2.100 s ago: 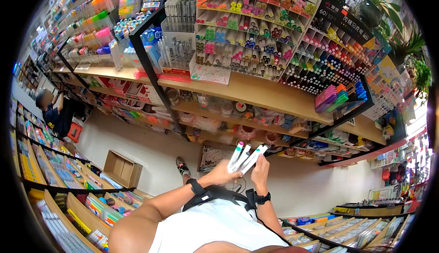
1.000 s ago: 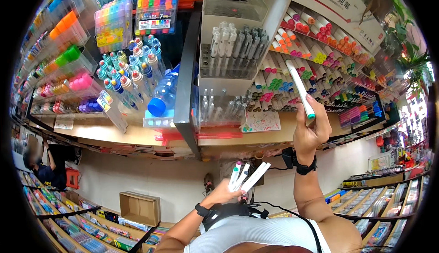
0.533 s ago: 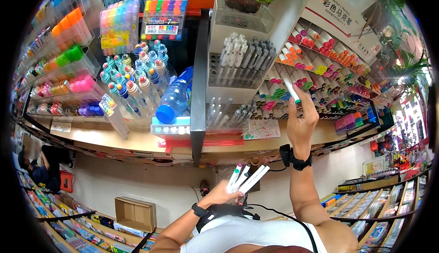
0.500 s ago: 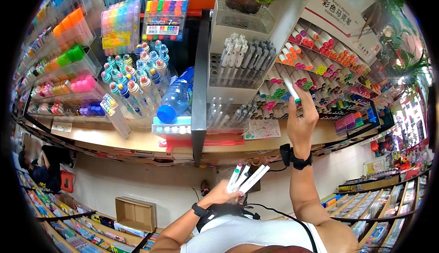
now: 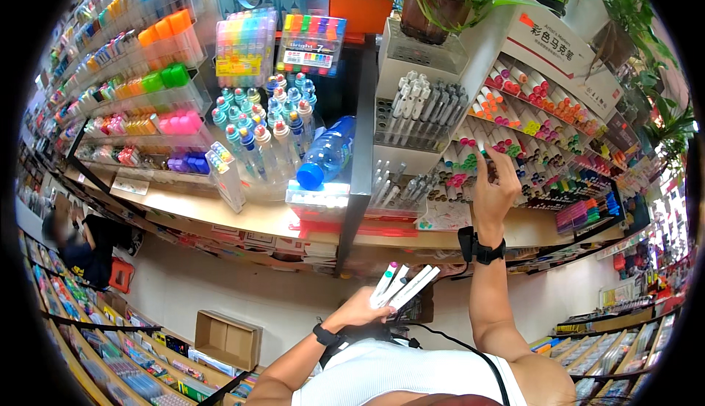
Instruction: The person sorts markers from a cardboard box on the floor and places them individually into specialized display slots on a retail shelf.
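Observation:
My left hand [image 5: 358, 309] is closed around several white markers [image 5: 416, 287] in front of my body, their ends fanned upward. One shows a magenta end and another a green mark. My right hand [image 5: 496, 193] reaches up to the tiered marker rack [image 5: 562, 53], where many white markers with coloured ends lie stacked. Its thumb and forefinger pinch a white marker [image 5: 481, 146], most of which is in among the stacked markers. The fingers partly cover its near end.
Left of the rack stand grey and white pens [image 5: 426, 101] in a clear holder. A blue bottle [image 5: 328, 153] lies beside upright pens with coloured caps [image 5: 261, 123]. Potted plants [image 5: 440, 2] hang over the rack. A cardboard box [image 5: 226, 338] and a seated person [image 5: 88, 244] are behind.
My right hand has pushed the white marker farther in among the stacked markers, so less of it shows. The view has turned, shifting the shelves rightward. My left hand keeps its markers.

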Action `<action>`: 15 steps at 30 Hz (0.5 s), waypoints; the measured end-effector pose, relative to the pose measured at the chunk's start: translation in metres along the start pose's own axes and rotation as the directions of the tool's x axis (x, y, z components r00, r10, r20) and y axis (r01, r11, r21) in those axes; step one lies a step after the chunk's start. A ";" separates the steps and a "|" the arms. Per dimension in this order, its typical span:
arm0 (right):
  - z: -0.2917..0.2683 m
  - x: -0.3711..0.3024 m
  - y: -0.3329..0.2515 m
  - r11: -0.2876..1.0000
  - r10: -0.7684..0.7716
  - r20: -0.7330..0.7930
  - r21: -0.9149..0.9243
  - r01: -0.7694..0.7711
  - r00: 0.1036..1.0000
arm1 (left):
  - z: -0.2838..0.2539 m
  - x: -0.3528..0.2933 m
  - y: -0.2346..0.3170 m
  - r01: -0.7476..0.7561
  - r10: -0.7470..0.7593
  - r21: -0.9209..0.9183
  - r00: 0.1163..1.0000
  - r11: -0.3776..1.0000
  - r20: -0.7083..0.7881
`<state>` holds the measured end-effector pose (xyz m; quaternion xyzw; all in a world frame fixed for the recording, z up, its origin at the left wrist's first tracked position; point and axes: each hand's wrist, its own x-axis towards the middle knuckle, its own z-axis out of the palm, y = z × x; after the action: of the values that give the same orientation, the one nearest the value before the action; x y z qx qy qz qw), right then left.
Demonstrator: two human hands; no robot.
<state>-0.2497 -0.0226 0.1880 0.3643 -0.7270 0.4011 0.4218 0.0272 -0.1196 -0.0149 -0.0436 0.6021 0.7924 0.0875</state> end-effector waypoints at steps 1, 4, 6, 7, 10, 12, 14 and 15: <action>0.001 0.000 -0.001 1.000 0.010 0.008 -0.018 -0.010 1.000 | -0.001 -0.002 0.003 0.000 0.000 0.001 1.000 1.000 -0.006; 0.005 0.000 -0.002 0.998 0.050 0.015 -0.031 -0.049 0.999 | -0.003 -0.008 0.013 0.018 -0.018 0.078 1.000 0.997 0.004; 0.009 0.000 0.000 0.997 0.076 0.015 -0.029 -0.076 0.997 | -0.003 -0.010 0.016 0.006 -0.006 0.055 1.000 0.998 -0.010; 0.012 -0.001 0.003 0.995 0.094 -0.014 -0.016 -0.095 0.995 | -0.003 -0.012 0.017 0.004 -0.003 0.056 1.000 0.998 -0.017; 0.013 0.002 0.001 0.994 0.104 -0.029 -0.020 -0.104 0.994 | -0.004 -0.014 0.024 -0.013 0.014 0.035 1.000 0.999 -0.028; 0.010 0.000 0.002 0.992 0.119 -0.025 -0.044 -0.120 0.993 | -0.003 -0.016 0.030 -0.011 0.014 0.095 0.999 0.995 -0.032; 0.007 0.005 0.003 0.996 0.071 -0.029 -0.046 -0.072 0.997 | -0.006 -0.011 0.025 -0.036 0.038 0.052 0.999 0.998 -0.038; 0.002 0.004 0.005 0.998 0.032 -0.026 -0.060 -0.034 0.999 | -0.008 -0.008 0.020 -0.062 0.064 0.053 0.997 0.997 -0.037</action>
<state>-0.2558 -0.0236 0.1894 0.3344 -0.7393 0.3903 0.4350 0.0307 -0.1332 0.0031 -0.0376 0.6252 0.7778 0.0517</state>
